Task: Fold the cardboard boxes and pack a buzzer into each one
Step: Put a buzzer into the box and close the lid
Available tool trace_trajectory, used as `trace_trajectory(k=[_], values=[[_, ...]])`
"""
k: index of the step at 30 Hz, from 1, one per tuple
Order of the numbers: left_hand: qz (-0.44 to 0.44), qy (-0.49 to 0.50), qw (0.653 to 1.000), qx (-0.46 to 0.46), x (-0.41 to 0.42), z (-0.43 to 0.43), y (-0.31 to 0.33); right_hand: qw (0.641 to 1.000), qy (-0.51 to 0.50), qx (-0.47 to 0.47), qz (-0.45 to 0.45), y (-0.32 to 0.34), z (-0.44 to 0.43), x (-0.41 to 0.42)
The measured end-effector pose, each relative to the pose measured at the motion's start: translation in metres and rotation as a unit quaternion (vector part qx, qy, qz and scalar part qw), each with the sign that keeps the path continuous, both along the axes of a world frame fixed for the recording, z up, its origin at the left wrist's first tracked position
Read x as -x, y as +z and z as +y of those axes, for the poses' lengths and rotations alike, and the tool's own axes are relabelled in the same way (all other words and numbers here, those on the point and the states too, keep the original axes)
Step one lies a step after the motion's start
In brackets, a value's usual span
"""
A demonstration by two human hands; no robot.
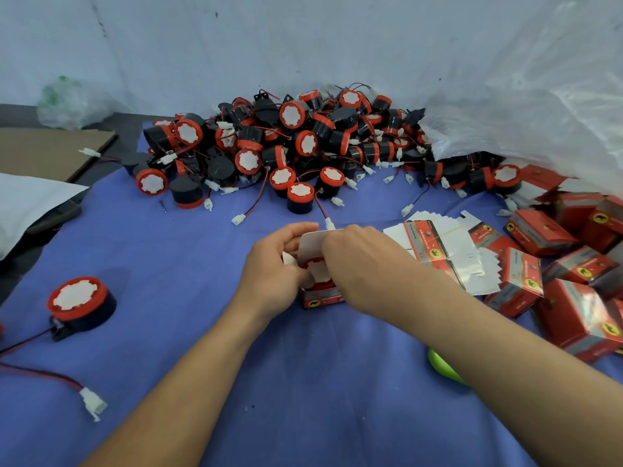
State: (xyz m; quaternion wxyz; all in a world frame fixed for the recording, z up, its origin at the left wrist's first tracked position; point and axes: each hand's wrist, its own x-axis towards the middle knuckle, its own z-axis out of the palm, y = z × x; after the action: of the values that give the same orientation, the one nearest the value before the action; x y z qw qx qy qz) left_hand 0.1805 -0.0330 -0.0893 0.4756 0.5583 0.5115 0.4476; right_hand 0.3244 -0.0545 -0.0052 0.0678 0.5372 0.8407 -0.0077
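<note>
surface: blue cloth (303, 382) covers the work area; dark tabletop shows at the left edge, with a brown cardboard sheet (50, 150) lying flat on it
room: pale sheeting hangs behind as the backdrop; a clear plastic bag (526, 106) bulges in from upper right, a smaller crumpled green-tinted bag (64, 102) sits upper left
pile: heap of buzzers (296, 143) at the far edge of the cloth, black bodies, red rims, white faces, red/black leads with white plugs
loose buzzer: single buzzer (79, 303) near left, face up, its wire trailing to a white connector (92, 402)
box in work: small red box (322, 294) upright at centre, top flap (312, 242) raised, a red-and-white buzzer face (317, 269) showing inside (sits in the open top)
left hand: left hand (273, 267) wraps the box's left side, fingers curled round the flap edge
right hand: right hand (364, 264) lies over the box's right side, fingertips at the buzzer; grip closed-ish, exact contact hidden
flat blanks: fanned stack of unfolded boxes (438, 244) just right of the hands, mostly white side up
finished boxes: red folded boxes (566, 264) heaped far right
writing: yellow round logo with a dark animal on the boxes; printed text too blurred to read
other: green object (441, 367) partly hidden under the right forearm
</note>
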Motion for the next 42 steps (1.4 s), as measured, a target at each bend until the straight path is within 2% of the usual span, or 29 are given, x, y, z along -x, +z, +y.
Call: trace_trajectory(k=[5,10,18,22,25,30,31,33,35,36,38,39,42], values=[[0.013,-0.014,1.000,-0.010,0.002,-0.001,0.002,0.997,-0.058,-0.012,0.050,-0.001,-0.002,-0.010],[0.020,-0.007,1.000,-0.006,0.001,0.000,0.002,0.999,-0.040,-0.003,0.025,-0.001,0.009,-0.024],[-0.001,0.023,1.000,0.006,-0.001,-0.002,-0.001,0.985,-0.017,0.171,-0.001,0.019,0.025,-0.037],[0.029,0.053,0.998,-0.019,-0.005,-0.004,-0.004,0.973,-0.009,0.230,0.010,0.018,0.027,-0.045],[0.044,0.055,0.997,-0.031,-0.007,-0.005,-0.006,0.977,-0.043,0.195,0.072,0.012,0.030,-0.048],[0.080,0.032,0.995,-0.054,-0.007,-0.005,-0.005,0.975,-0.104,0.043,0.191,-0.012,0.027,-0.045],[0.083,0.030,0.995,-0.051,-0.006,-0.004,-0.004,0.975,-0.104,-0.001,0.194,-0.016,0.026,-0.043],[0.089,0.024,0.995,-0.044,-0.004,-0.001,-0.003,0.981,-0.088,-0.105,0.137,-0.025,0.022,-0.038],[0.091,0.015,0.995,-0.039,-0.002,0.000,-0.002,0.972,-0.049,-0.213,0.087,-0.034,0.016,-0.035],[0.092,0.011,0.995,-0.038,-0.002,0.000,-0.001,0.963,-0.027,-0.251,0.093,-0.039,0.012,-0.034],[0.092,0.009,0.995,-0.040,-0.001,0.000,-0.001,0.949,0.008,-0.280,0.142,-0.039,0.003,-0.035],[0.091,0.010,0.995,-0.041,-0.001,0.000,-0.002,0.952,0.022,-0.272,0.139,-0.039,0.000,-0.034],[0.088,0.007,0.995,-0.042,-0.001,0.003,-0.004,0.986,0.032,-0.163,0.025,-0.035,-0.006,-0.026]])
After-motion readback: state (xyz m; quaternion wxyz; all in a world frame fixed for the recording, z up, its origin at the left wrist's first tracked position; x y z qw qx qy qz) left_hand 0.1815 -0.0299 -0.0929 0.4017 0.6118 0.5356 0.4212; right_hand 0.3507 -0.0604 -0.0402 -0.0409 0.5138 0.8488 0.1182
